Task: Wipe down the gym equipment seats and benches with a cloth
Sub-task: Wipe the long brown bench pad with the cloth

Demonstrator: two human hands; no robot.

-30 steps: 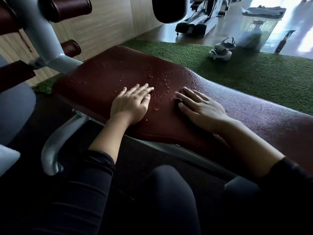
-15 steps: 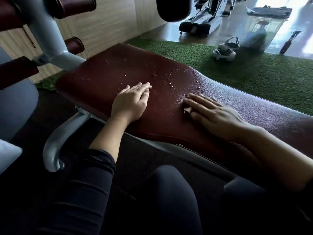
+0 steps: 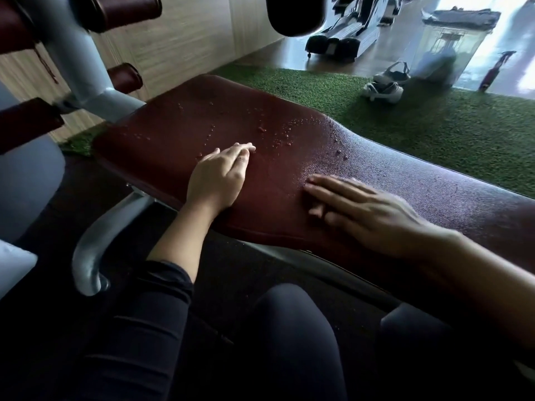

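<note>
Beyond the maroon bench pad [image 3: 289, 180] lies green artificial turf [image 3: 434, 125], with a pair of white sandals [image 3: 385, 82] and a clear plastic bin [image 3: 445, 44] at its far edge. A grey machine frame [image 3: 86, 82] carrying maroon roller pads [image 3: 124, 10] stands at the pad's left end. Water droplets [image 3: 283, 134] bead the pad. The left hand [image 3: 217, 178] rests flat, fingers straight and close together; the right hand [image 3: 367, 209] presses flat too, fingers slightly spread — neither holds a cloth.
</note>
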